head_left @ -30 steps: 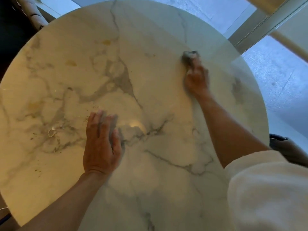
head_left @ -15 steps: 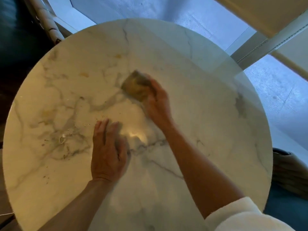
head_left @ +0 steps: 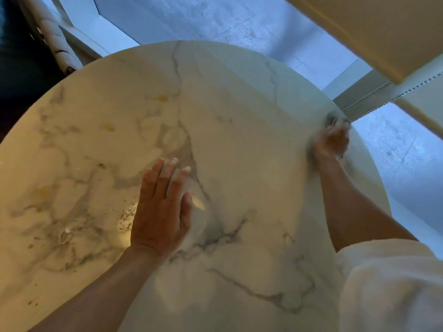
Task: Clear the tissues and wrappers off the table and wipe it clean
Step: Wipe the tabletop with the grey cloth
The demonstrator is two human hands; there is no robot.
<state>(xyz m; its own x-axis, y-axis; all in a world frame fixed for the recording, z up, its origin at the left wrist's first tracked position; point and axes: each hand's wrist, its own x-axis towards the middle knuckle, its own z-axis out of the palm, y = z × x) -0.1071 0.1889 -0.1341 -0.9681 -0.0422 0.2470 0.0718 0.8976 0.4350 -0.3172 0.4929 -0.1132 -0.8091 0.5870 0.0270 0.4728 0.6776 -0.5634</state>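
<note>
Two hands work on the round marble table point(head_left: 239, 97). Left to right: crumbs point(head_left: 125, 215) and yellowish stains point(head_left: 108, 127) lie on the unwiped side, well away from the cloth and just left of the left hand point(head_left: 161, 207). That hand rests flat on the stone, fingers straight and holding nothing, bracing near the table's middle. Far to its right, the right hand point(head_left: 332, 142) is blurred at the table's right rim, its fingers bunched round a grey cloth point(head_left: 334, 121) that pokes out just beyond the fingertips. Half a second ago this hand and cloth were near the table's middle, beside the left hand; they have since swept out to the rim, as they were a second ago. The stroke thus appears to be a back-and-forth wipe covering the right half. No tissues or wrappers show on the table, so clearing seems done. Wiping remains unfinished: the crumbs and stains left of the bracing hand probably need passes next.
</note>
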